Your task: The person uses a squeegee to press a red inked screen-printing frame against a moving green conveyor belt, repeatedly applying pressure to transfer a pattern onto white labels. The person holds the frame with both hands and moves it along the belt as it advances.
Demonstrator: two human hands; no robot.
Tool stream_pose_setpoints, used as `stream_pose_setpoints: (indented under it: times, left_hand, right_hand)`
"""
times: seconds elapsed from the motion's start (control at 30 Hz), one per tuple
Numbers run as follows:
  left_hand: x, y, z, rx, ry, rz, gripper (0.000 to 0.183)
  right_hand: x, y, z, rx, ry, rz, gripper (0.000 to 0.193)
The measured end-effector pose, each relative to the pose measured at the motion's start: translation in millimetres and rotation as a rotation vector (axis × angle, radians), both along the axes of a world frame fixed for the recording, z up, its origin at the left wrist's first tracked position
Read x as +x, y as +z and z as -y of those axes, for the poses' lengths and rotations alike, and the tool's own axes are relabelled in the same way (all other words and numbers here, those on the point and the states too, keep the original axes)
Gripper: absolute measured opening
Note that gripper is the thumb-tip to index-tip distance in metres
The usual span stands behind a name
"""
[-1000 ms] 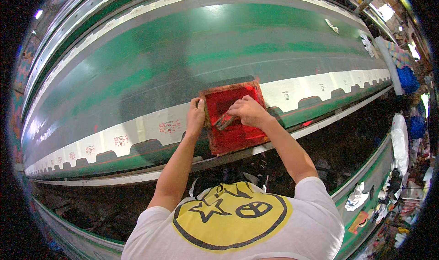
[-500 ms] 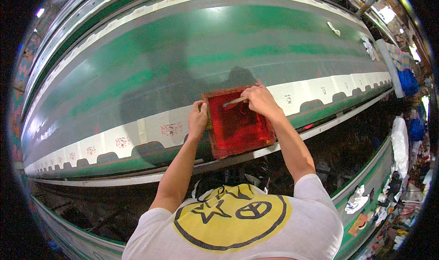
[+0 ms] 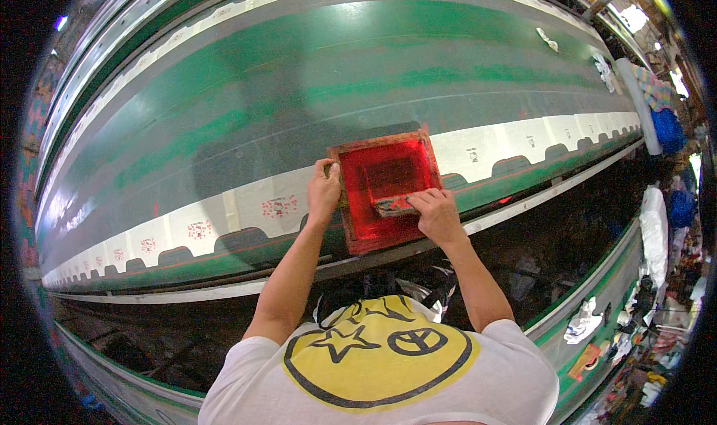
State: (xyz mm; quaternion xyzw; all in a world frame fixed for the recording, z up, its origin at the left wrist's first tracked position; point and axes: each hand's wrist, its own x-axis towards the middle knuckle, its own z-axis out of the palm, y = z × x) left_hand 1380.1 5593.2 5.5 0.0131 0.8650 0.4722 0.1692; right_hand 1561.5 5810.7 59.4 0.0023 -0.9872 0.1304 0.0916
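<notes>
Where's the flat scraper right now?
In the head view, the scraper is just right of the picture's middle, in the person's right hand, inside the nearer half of the red screen.

Right end of squeegee (image 3: 393, 205) covered by fingers of right hand (image 3: 439, 216); contact of blade with red mesh (image 3: 392, 172) can't be made out. Left bar of wooden frame (image 3: 381, 140) partly covered by fingers of left hand (image 3: 323, 193). Pale strip (image 3: 504, 145) hidden under frame, between both hands' fingers. Prints (image 3: 98, 261) far left of left fingers too small to be read. Heap (image 3: 661, 343) far right of right fingers blurred. White shirt (image 3: 243, 384), below all fingers, cut off by lower edge.
</notes>
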Motion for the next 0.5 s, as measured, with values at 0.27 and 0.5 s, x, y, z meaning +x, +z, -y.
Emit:
stream_pose_setpoints:
  times: [0.27, 0.5]
  left_hand:
    - [3.5, 2.6, -1.9, 0.015, 0.010, -0.041, 0.036]
    - [2.1, -5.1, -3.8, 0.074, 0.009, -0.029, 0.036]
  right_hand:
    - [-59.2, 17.5, -18.0, 0.042, 0.075, 0.056, 0.029]
    - [-108.8, -14.0, -14.8, 0.061, 0.080, -0.099, 0.024]
